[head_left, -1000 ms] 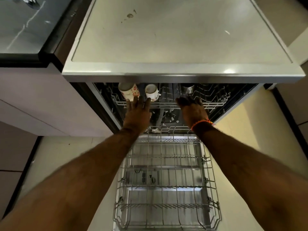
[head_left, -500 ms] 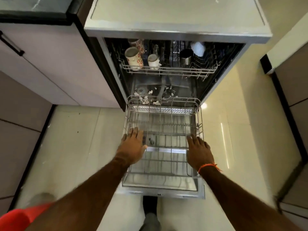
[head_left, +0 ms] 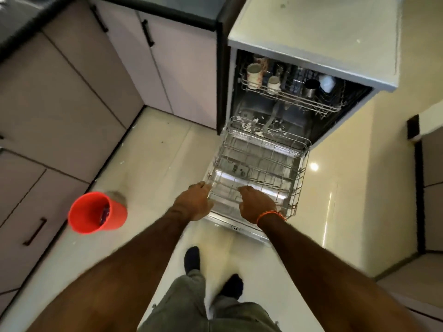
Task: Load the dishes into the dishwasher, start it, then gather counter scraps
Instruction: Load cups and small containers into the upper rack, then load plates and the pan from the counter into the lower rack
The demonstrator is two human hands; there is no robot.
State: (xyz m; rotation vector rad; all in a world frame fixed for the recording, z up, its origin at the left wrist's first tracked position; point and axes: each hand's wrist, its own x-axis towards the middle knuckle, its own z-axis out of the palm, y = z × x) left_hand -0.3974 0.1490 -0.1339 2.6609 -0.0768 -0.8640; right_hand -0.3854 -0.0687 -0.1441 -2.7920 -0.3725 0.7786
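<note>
Dishwasher (head_left: pixel 311 75): compared with a second ago, both hands have left the upper rack (head_left: pixel 287 97) and dropped to the near edge of the lower rack (head_left: pixel 261 164), which sits pulled out over the open door and holds no dishes; judged ready for loading. Left hand (head_left: pixel 195 202) curls over that rack's near-left rim, right hand (head_left: pixel 255 204) rests on its front wire, fingers bent; whether either grip is closed around wire cannot be told. Mugs (head_left: pixel 254 75) stand in the upper rack, well beyond both hands.
</note>
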